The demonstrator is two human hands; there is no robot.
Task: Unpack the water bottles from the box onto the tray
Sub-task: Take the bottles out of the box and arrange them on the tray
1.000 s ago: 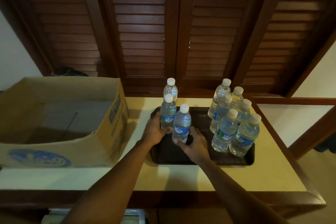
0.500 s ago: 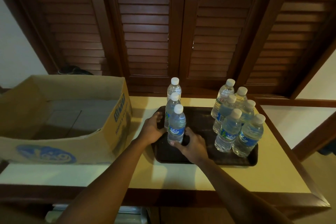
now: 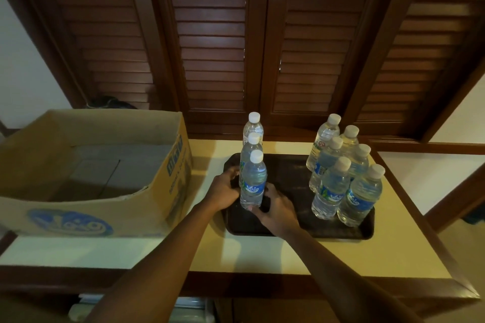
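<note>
A dark tray [image 3: 291, 175] lies on the table. Three water bottles stand in a row on its left side. My right hand [image 3: 275, 208] grips the base of the front bottle [image 3: 253, 178] from the right. My left hand [image 3: 223, 189] curls round the lower part of the middle bottle [image 3: 249, 148] from the left. The back bottle [image 3: 253, 126] stands free behind them. Several more bottles [image 3: 338, 175] stand upright in a cluster on the tray's right side. The open cardboard box [image 3: 173, 178] sits to the left, and no bottles show inside it.
The pale table top [image 3: 262, 252] has a dark wooden rim. Brown louvred shutters [image 3: 262, 47] stand close behind the tray. A dark object [image 3: 110, 102] lies behind the box. The box nearly touches the tray's left edge.
My right hand has slid the front bottle left, into line with the two behind it. Both hands stay on their bottles.
</note>
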